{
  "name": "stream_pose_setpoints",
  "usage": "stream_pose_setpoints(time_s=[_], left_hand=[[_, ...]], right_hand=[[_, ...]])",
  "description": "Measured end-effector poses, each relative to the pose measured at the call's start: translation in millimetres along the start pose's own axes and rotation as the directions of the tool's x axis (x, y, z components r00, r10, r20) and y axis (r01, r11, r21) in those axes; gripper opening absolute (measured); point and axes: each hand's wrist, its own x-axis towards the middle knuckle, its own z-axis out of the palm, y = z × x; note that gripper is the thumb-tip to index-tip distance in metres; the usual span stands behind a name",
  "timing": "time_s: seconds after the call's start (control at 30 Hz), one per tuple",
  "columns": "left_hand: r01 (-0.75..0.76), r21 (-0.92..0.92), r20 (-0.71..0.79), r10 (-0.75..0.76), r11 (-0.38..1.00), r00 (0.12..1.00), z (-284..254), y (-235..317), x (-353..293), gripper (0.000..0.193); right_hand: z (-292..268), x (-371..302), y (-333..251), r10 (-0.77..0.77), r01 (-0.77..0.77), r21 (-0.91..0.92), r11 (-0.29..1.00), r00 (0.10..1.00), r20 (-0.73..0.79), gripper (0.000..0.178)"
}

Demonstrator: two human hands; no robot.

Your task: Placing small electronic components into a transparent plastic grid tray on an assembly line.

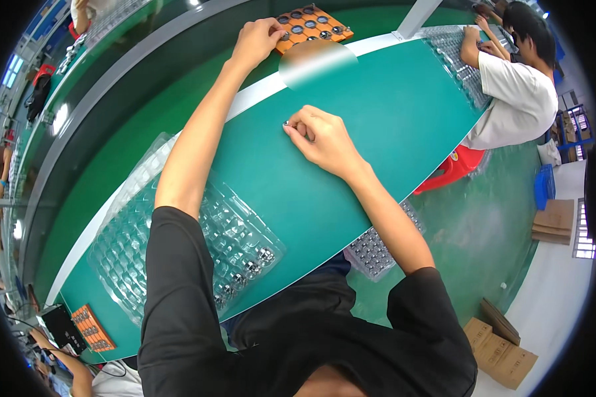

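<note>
At the far edge of the bench, an orange tray point(322, 25) holds rows of round, dark-rimmed parts. My left hand point(253, 45) reaches to its left corner, fingertips closed together over a round part there; what they pinch is hidden. Above the middle of the green bench top point(404, 99), my right hand point(324, 140) is closed, with a small shiny metal part point(286, 124) showing at the thumb and fingertips. Under my left arm lies a clear plastic blister tray point(228, 218) with many pockets, and several shiny round metal parts point(251, 267) sit along its near side.
A second orange tray point(93, 328) lies at the far left beside a black box point(65, 329). On the right, a co-worker in a white shirt point(520, 96) works over another clear tray point(453, 63), near a red stool point(453, 169). A filled tray point(377, 251) stands below the bench edge. Cardboard boxes point(500, 351) are on the floor.
</note>
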Motion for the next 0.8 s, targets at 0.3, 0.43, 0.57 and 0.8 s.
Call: stream_pose_setpoints(time_s=[0.3, 0.43, 0.57, 0.8], left_hand=[[-0.067, 0.195, -0.018, 0.072, 0.979, 0.997, -2.0, 9.2, -2.5, 0.019], [-0.060, 0.287, -0.045, 0.076, 0.956, 0.996, -2.9, 8.3, -7.0, 0.018], [-0.073, 0.239, -0.057, 0.089, 0.968, 0.994, -3.6, -3.6, -6.0, 0.017], [-0.053, 0.323, -0.011, 0.060, 0.945, 0.998, -4.7, -2.4, -5.6, 0.017]], right_hand=[[-5.6, -0.5, 3.1, 0.085, -0.086, 0.056, 0.995, 0.996, 0.019, 0.009], [-24.3, 29.4, 26.7, 0.170, -0.172, 0.171, 0.970, 0.985, 0.026, 0.016], [-55.1, 104.3, 56.8, 0.148, -0.144, 0.065, 0.987, 0.987, -0.059, 0.024], [-47.7, 175.7, 111.9, -0.015, 0.014, -0.011, 1.000, 0.998, -0.059, 0.023]])
